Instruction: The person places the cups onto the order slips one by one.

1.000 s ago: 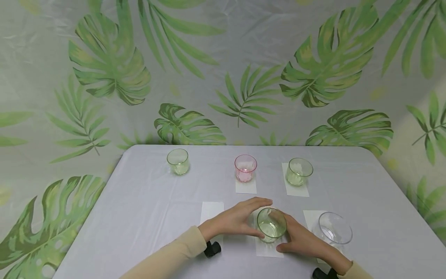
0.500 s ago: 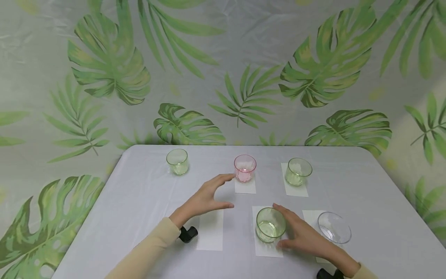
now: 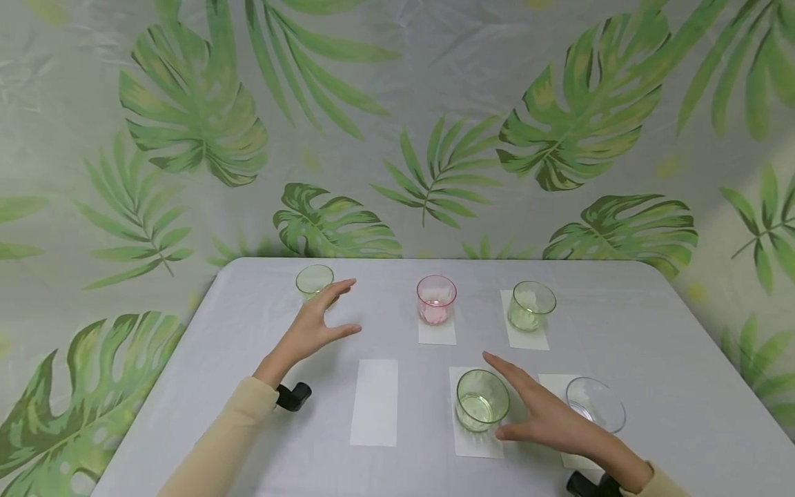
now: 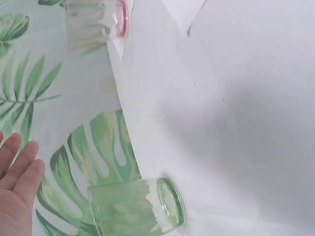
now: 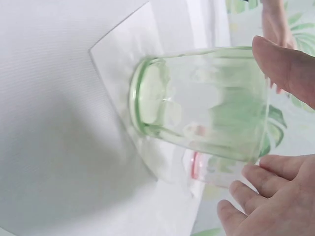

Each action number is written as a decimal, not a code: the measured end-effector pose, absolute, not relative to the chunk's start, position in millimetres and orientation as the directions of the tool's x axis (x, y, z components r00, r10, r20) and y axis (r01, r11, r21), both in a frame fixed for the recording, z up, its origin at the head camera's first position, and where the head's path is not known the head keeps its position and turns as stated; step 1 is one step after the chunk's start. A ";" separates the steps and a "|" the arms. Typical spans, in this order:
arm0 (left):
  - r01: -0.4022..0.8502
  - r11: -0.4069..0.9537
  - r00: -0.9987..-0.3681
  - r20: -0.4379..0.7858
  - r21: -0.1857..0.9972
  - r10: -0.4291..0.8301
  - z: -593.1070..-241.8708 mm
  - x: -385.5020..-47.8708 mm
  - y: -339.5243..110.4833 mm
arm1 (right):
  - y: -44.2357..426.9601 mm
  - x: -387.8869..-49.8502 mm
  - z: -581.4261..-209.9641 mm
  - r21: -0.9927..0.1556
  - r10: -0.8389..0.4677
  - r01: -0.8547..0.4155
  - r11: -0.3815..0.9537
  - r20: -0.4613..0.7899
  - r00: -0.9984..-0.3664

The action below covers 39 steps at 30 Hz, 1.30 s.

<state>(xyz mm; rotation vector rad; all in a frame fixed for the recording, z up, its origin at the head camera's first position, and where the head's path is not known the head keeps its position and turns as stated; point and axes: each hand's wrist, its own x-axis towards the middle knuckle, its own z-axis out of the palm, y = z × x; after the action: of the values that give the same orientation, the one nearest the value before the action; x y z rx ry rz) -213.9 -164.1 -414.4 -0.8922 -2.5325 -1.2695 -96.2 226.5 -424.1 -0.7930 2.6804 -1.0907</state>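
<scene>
A pale green glass point(image 3: 482, 404) stands upright on a white paper slip point(image 3: 478, 447) at the front middle. Beside its right side is my right hand point(image 3: 546, 417), fingers and thumb spread; whether the thumb touches the glass I cannot tell. In the right wrist view, the thumb and fingers flank the rim end of this green glass point(image 5: 197, 98). My left hand point(image 3: 307, 331) hovers over the left of the table, fingers apart and holding nothing. It partly hides another green glass point(image 3: 313, 276) at the back left, which the left wrist view shows whole-sided as a green glass point(image 4: 128, 209).
A pink-rimmed glass point(image 3: 437, 300) and a green glass point(image 3: 532, 307) stand on paper slips at the back. At right, a clear glass point(image 3: 595, 404) is partly behind my right hand. One bare paper slip point(image 3: 375, 404) lies at front left. A leaf-patterned curtain point(image 3: 397, 138) hangs behind the table.
My left hand has left the front middle green glass and moved left and back towards the back left one. My right hand has loosened and drawn slightly rightward; that glass stays in place.
</scene>
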 end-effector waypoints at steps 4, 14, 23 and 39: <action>0.541 0.507 -0.839 0.386 0.671 0.384 -413.5 -219.0 -180.6 | 221.7 -96.7 -416.2 -0.684 -0.544 -0.436 0.585 0.069 -0.837; 0.429 0.593 -0.903 0.340 0.682 0.262 -416.9 -232.4 -213.6 | 196.2 -103.3 -402.3 -0.717 -0.604 -0.455 0.527 0.061 -0.795; 0.341 0.629 -0.940 0.274 0.699 0.204 -421.4 -245.9 -227.6 | 162.7 -113.8 -400.5 -0.749 -0.652 -0.448 0.487 0.029 -0.758; 0.245 0.642 -0.969 0.158 0.726 0.190 -431.7 -266.9 -234.6 | 103.7 -125.0 -412.2 -0.755 -0.721 -0.478 0.449 0.010 -0.693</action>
<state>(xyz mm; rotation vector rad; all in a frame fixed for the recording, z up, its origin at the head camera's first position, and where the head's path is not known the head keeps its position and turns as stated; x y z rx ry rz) -266.9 -234.6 -431.7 -0.3689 -2.7852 -1.2473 -125.0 103.7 -412.2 -1.0252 2.3922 -1.0965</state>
